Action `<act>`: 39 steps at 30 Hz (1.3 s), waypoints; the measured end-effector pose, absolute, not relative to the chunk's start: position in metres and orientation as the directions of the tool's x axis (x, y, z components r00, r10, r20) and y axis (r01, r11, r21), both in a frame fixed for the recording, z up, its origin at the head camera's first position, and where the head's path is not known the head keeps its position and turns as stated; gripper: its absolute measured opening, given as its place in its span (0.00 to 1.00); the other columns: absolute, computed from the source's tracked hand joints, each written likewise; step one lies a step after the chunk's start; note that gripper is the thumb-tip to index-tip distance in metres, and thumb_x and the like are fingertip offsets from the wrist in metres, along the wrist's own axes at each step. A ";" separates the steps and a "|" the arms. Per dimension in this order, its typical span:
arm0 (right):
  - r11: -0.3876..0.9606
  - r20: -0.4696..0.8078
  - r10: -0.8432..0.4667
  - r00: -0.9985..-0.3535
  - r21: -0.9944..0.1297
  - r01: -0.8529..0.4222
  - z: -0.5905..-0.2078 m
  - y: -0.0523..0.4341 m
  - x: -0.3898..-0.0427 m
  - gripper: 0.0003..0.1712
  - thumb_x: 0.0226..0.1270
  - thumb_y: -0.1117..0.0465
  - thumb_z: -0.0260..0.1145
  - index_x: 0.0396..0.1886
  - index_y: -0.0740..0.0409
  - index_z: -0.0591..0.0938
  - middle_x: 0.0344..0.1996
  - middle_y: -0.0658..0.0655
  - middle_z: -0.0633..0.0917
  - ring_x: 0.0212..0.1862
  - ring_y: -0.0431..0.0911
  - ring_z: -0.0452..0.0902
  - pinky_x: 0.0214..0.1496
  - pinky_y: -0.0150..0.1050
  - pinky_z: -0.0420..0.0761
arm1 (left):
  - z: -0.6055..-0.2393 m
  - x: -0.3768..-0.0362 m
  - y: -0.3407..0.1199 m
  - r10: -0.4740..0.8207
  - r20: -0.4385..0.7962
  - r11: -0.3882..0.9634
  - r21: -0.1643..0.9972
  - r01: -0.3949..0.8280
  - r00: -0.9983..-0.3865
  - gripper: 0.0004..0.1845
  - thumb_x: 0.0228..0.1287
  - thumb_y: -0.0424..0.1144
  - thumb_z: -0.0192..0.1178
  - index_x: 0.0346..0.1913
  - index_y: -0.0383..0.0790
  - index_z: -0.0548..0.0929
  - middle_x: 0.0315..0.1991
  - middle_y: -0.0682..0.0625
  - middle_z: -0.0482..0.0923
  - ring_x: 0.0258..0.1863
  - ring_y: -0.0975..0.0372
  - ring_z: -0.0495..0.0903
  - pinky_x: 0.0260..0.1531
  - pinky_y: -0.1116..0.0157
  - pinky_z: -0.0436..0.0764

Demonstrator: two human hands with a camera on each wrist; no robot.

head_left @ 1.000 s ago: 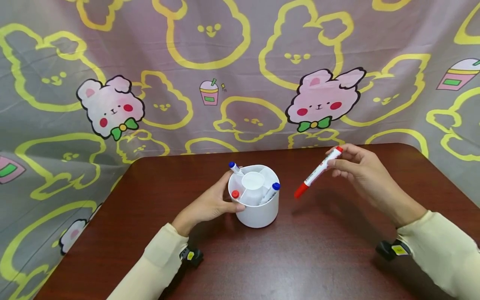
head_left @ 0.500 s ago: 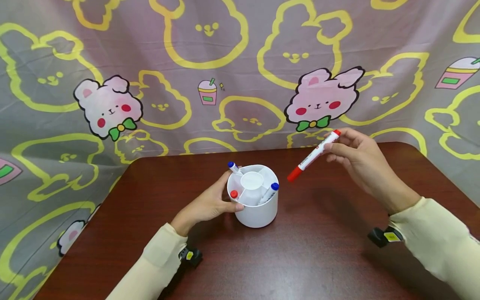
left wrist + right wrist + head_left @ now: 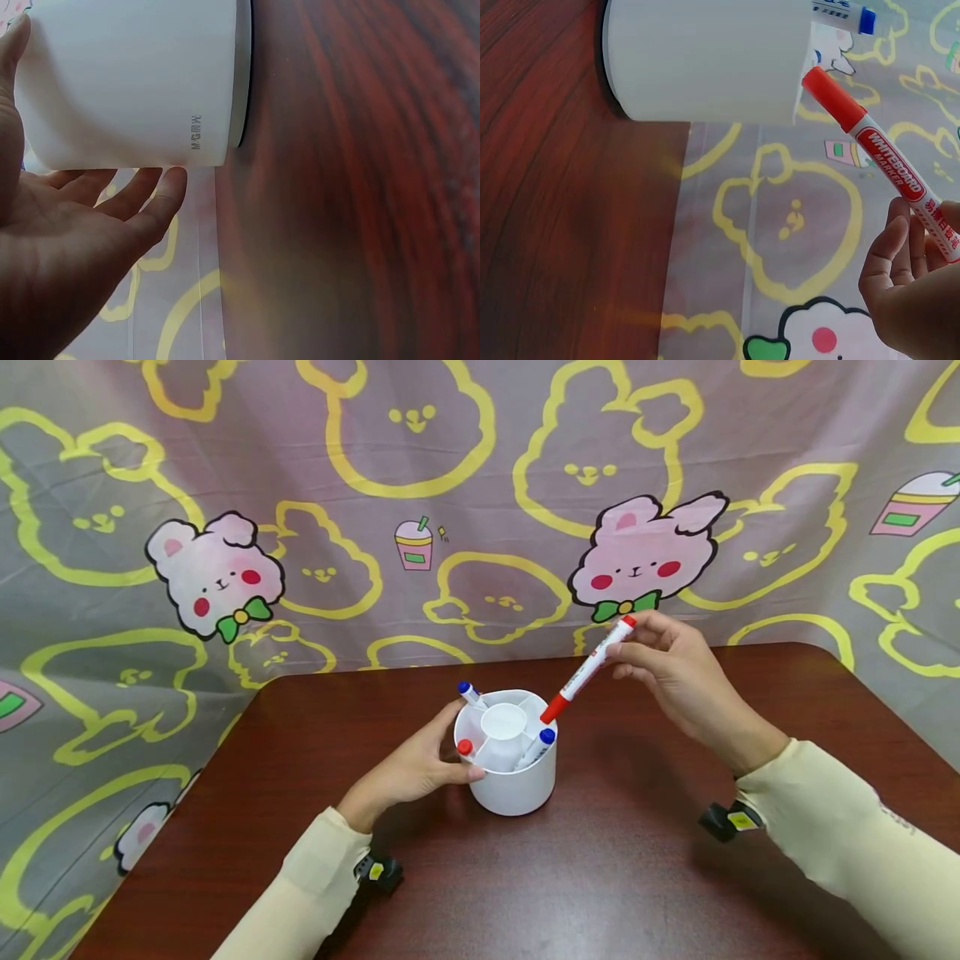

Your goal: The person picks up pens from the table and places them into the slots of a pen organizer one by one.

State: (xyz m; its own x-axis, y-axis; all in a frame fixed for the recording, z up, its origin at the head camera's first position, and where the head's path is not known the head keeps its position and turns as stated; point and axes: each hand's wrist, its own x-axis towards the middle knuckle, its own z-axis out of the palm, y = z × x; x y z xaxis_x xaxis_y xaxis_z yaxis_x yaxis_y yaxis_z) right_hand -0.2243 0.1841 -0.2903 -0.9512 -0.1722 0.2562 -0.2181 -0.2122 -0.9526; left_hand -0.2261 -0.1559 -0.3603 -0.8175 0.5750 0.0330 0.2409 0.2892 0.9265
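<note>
A white round pen holder [image 3: 513,793] with divided compartments stands on the table. My left hand [image 3: 408,777] grips its left side, thumb at the front and fingers behind; the left wrist view shows the fingertips against the wall [image 3: 135,82]. Between thumb and fingers, my right hand [image 3: 678,681] pinches a red whiteboard marker [image 3: 588,668], tilted with its red cap down at the holder's right rim. In the holder are a blue-capped marker [image 3: 471,693] at the back left, another blue-capped marker [image 3: 542,745] at the front right and a red-ended marker [image 3: 465,747] at the front left.
The dark reddish-brown wooden table [image 3: 600,877] runs under both forearms. Behind it hangs a grey-pink cloth [image 3: 480,510] with yellow outlines and cartoon rabbits. A small black camera [image 3: 729,821] sits at the right wrist, a similar camera [image 3: 381,872] at the left.
My right hand has carried the red marker left, first rising, bringing its cap from beside the holder to the right rim. My left hand still grips the holder in the same place.
</note>
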 end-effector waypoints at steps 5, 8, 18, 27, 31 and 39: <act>-0.161 0.233 -0.186 -0.954 -0.966 -0.205 -0.293 0.172 -0.229 0.13 0.74 0.68 0.67 0.54 0.63 0.77 0.43 0.49 0.88 0.44 0.43 0.83 0.46 0.32 0.86 | -0.360 -0.226 -0.157 0.582 0.031 0.273 0.934 0.232 -0.813 0.56 0.61 0.31 0.75 0.85 0.43 0.49 0.78 0.41 0.62 0.69 0.45 0.75 0.68 0.46 0.77; -0.141 0.219 -0.191 -0.957 -0.971 -0.195 -0.296 0.167 -0.231 0.14 0.74 0.69 0.66 0.55 0.62 0.77 0.43 0.47 0.88 0.43 0.43 0.83 0.44 0.33 0.86 | -0.359 -0.226 -0.158 0.581 0.032 0.275 0.932 0.234 -0.813 0.56 0.61 0.32 0.76 0.84 0.43 0.50 0.78 0.41 0.62 0.70 0.45 0.75 0.68 0.47 0.77; 0.018 0.165 -0.190 -0.968 -0.985 -0.171 -0.301 0.154 -0.237 0.20 0.74 0.66 0.67 0.63 0.59 0.76 0.43 0.49 0.84 0.43 0.44 0.84 0.43 0.33 0.85 | -0.361 -0.228 -0.162 0.585 0.043 0.258 0.937 0.236 -0.810 0.53 0.61 0.32 0.76 0.83 0.44 0.55 0.74 0.38 0.67 0.70 0.44 0.73 0.70 0.45 0.75; 0.103 0.158 -0.244 -0.957 -0.977 -0.187 -0.310 0.144 -0.243 0.22 0.74 0.65 0.68 0.65 0.57 0.77 0.44 0.53 0.84 0.41 0.44 0.82 0.43 0.34 0.84 | -0.361 -0.229 -0.163 0.597 0.053 0.247 0.937 0.246 -0.800 0.52 0.61 0.32 0.76 0.83 0.44 0.55 0.73 0.37 0.68 0.69 0.44 0.74 0.69 0.44 0.75; 0.127 0.155 -0.262 -0.952 -0.973 -0.193 -0.314 0.141 -0.245 0.23 0.74 0.66 0.67 0.66 0.59 0.76 0.44 0.53 0.83 0.40 0.45 0.79 0.41 0.33 0.82 | -0.361 -0.230 -0.163 0.599 0.056 0.251 0.934 0.254 -0.799 0.52 0.61 0.33 0.76 0.83 0.45 0.55 0.73 0.38 0.69 0.69 0.44 0.74 0.69 0.43 0.75; 0.129 0.158 -0.289 -0.944 -0.971 -0.202 -0.324 0.132 -0.247 0.21 0.72 0.69 0.67 0.63 0.62 0.77 0.41 0.51 0.83 0.34 0.43 0.76 0.39 0.34 0.80 | -0.360 -0.230 -0.165 0.605 0.060 0.255 0.930 0.264 -0.794 0.52 0.62 0.36 0.76 0.84 0.48 0.56 0.75 0.41 0.66 0.69 0.44 0.74 0.69 0.42 0.75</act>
